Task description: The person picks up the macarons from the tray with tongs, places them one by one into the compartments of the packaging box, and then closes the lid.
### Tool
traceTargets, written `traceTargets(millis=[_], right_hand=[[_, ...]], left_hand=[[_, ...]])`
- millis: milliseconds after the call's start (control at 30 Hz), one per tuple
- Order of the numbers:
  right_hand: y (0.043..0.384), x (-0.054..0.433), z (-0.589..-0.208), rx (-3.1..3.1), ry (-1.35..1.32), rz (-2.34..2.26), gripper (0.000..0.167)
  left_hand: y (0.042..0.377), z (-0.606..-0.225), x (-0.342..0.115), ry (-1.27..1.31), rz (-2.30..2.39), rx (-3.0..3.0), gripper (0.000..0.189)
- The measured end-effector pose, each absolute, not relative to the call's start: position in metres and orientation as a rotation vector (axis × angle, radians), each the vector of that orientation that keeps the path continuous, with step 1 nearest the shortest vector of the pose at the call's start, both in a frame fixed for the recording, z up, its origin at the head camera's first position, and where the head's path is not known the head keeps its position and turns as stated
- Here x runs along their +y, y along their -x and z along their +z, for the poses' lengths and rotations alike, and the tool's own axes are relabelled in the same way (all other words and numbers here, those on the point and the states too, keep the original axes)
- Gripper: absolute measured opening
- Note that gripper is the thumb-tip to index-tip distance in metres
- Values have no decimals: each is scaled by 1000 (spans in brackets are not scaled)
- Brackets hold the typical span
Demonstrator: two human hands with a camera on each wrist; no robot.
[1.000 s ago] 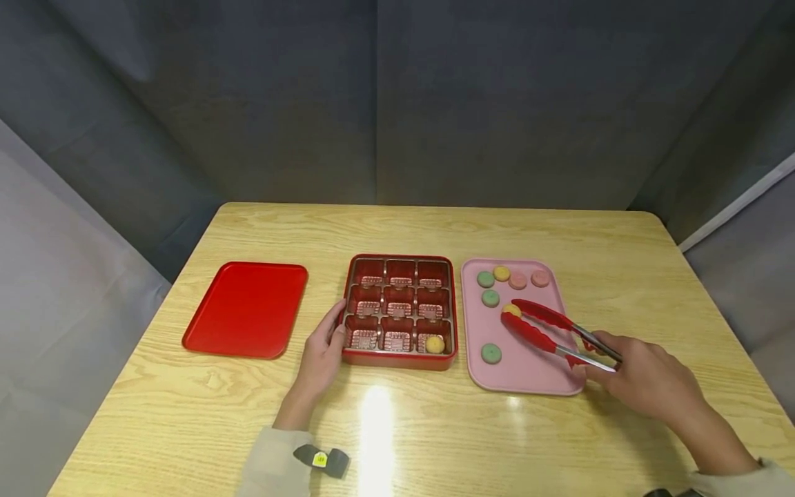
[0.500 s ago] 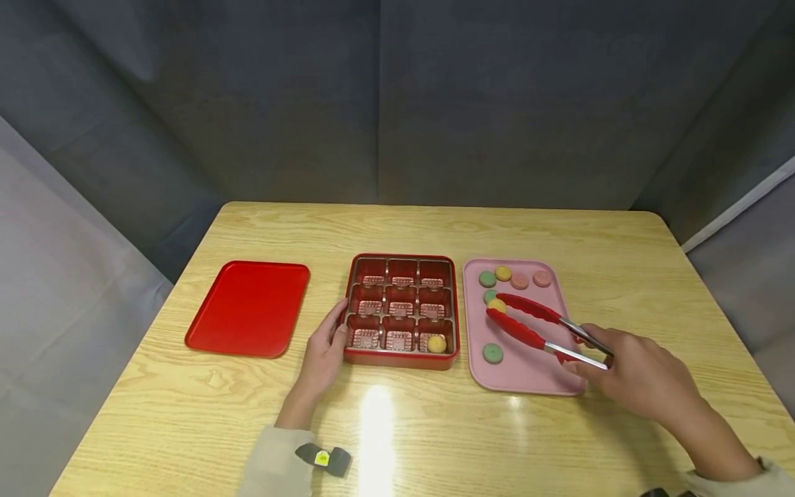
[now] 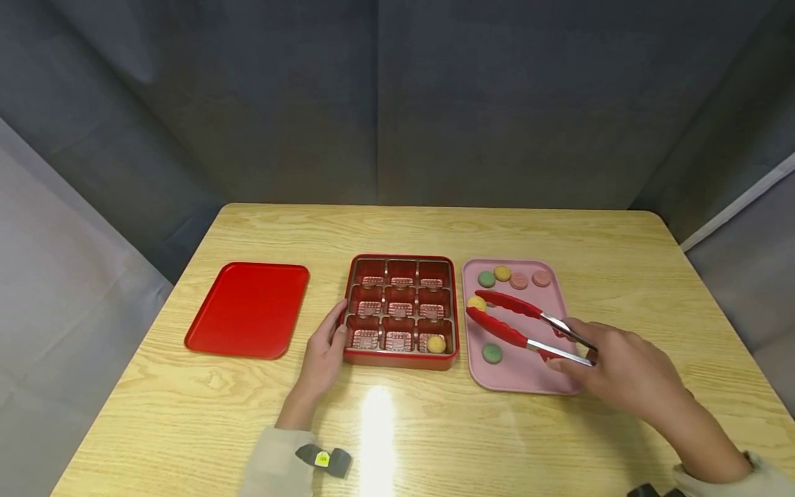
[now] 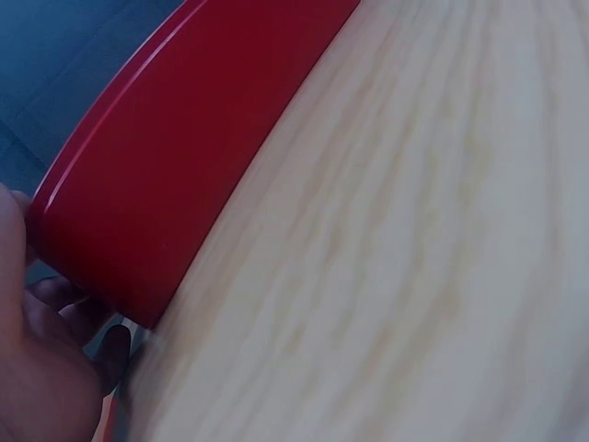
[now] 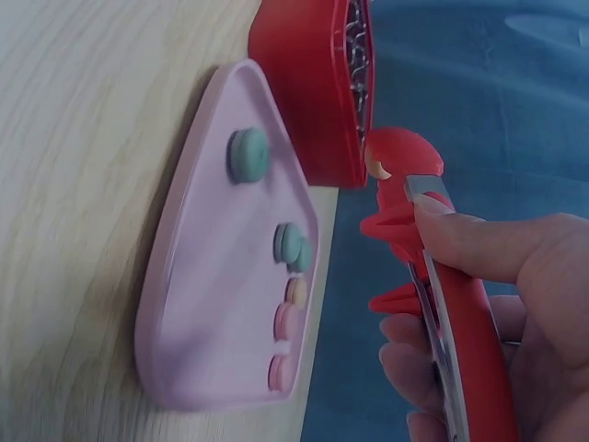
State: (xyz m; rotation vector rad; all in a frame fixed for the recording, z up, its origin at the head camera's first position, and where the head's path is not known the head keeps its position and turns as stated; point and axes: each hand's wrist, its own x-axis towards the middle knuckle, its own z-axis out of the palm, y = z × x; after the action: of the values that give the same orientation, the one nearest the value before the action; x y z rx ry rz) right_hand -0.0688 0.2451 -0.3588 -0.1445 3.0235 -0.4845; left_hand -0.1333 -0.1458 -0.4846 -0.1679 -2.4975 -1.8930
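Observation:
My right hand (image 3: 621, 366) grips a pair of tongs (image 3: 506, 331) with red tips and metal arms. Pinched between the tips is a yellow macaron (image 3: 476, 304), raised over the left edge of the pink tray (image 3: 528, 376). Beside that tray stands a red box (image 3: 397, 359) with a clear insert divided into several compartments. Another yellow macaron (image 3: 436, 344) lies in its front right compartment. My left hand (image 3: 323, 355) rests against the box's left side near the front corner; in the left wrist view its fingers (image 4: 83, 318) touch that corner.
On the pink tray lie a green macaron (image 3: 492, 353) in front and, along the back, green (image 3: 486, 279), yellow (image 3: 502, 273) and pink (image 3: 518, 281) ones. A flat red lid (image 3: 248, 310) lies left of the box. Dark curtains (image 3: 373, 103) hang behind the table.
My right hand has moved the tongs and the yellow macaron left across the pink tray, towards the box. A green macaron is now mostly hidden by the tongs. My left hand has stayed put.

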Motion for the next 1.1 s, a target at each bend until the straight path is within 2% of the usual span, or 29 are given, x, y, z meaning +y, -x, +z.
traceTargets(millis=[267, 500, 767, 933, 1100], right_hand=[[74, 222, -362, 3028, 219, -566, 53], [80, 202, -370, 3024, 296, -632, 59], [83, 189, -373, 3030, 364, -657, 47], [82, 182, -376, 3024, 410, -656, 32], [81, 176, -379, 3016, 444, -670, 38]], left_hand=[[133, -480, -144, 146, -1959, -2498, 47], [123, -453, -139, 143, -1924, -2525, 47], [124, -452, -140, 143, -1919, -2525, 46], [125, -454, -140, 146, -1943, -2516, 47], [124, -454, -140, 134, -1952, -2523, 47]])
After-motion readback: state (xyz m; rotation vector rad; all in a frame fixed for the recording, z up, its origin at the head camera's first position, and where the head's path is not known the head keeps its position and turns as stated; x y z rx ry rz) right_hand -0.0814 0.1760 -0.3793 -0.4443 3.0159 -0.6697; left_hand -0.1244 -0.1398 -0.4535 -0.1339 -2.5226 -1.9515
